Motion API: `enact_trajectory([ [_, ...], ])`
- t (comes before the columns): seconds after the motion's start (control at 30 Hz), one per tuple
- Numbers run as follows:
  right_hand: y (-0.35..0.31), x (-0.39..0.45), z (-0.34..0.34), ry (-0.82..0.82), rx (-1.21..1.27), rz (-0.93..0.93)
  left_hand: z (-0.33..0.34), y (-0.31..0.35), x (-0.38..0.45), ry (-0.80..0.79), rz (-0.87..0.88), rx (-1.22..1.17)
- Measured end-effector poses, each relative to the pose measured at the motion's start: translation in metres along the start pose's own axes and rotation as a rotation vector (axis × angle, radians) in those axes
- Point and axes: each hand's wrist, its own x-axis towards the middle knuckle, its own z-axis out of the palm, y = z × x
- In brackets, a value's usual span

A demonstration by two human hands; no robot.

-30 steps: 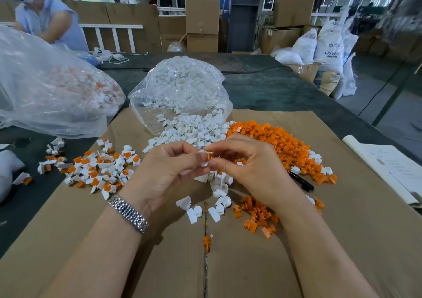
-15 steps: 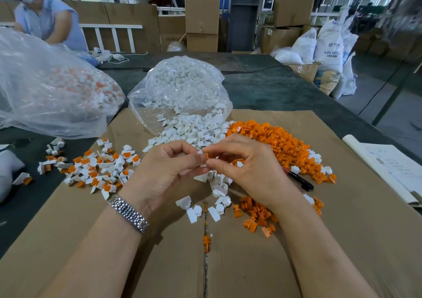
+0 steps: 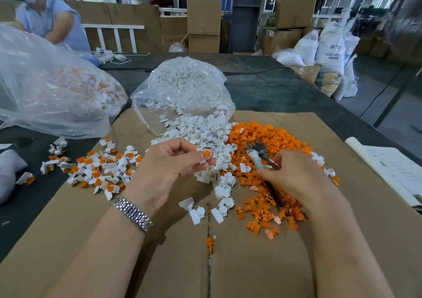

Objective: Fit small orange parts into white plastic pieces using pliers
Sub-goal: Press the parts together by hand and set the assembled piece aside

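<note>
Left grip: left hand (image 3: 170,165) is pinching a white piece (image 3: 204,155) between thumb and fingertips; an orange part (image 3: 207,153) is sitting in that piece, facing up.
Right grip: right hand (image 3: 294,174) is curling its fingers round the pliers (image 3: 260,158) and holding them low over the orange heap; the head is pointing up and away from the hand, a dark handle is trailing down under the palm.
Pliers jaws: cannot tell whether they are spread or pressed together.
White pile (image 3: 201,131): lying just beyond the left hand's fingertips, spilling out of a clear bag (image 3: 182,87).
Orange heap (image 3: 262,135): lying under and beyond the right hand, touching the white pile on its left edge.
Loose orange parts (image 3: 265,217): lying below the right hand, toward the wrist.
Finished pieces (image 3: 102,167): lying left of the left hand, white with orange showing.
Large bag (image 3: 45,87): lying farther left, with mixed white and orange inside.
Cardboard (image 3: 159,263): covering the counter (image 3: 285,92) under both hands.
Wristband (image 3: 132,213): sitting on the left wrist.
Papers (image 3: 392,169): lying well right of the right hand.
</note>
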Motion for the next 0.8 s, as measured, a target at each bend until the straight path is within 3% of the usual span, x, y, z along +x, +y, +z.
enact_trajectory([
  [0.17, -0.009, -0.003, 0.002, 0.014, -0.071, 0.014, -0.002, 0.001, 0.001, 0.051, -0.016, -0.077],
  [0.4, -0.014, -0.012, -0.018, 0.084, 0.411, -0.102, -0.006, 0.003, 0.003, 0.095, -0.043, -0.111],
  [0.5, -0.026, -0.023, -0.031, -0.199, 0.656, -0.184, -0.01, 0.003, 0.004, 0.113, -0.006, -0.071],
  [0.6, -0.04, -0.036, -0.029, -0.469, 0.599, -0.284, -0.015, 0.004, 0.006, 0.107, -0.008, -0.113],
  [0.8, -0.059, -0.05, -0.012, -0.481, 0.494, -0.358, -0.015, 0.005, 0.006, 0.091, -0.006, -0.173],
])
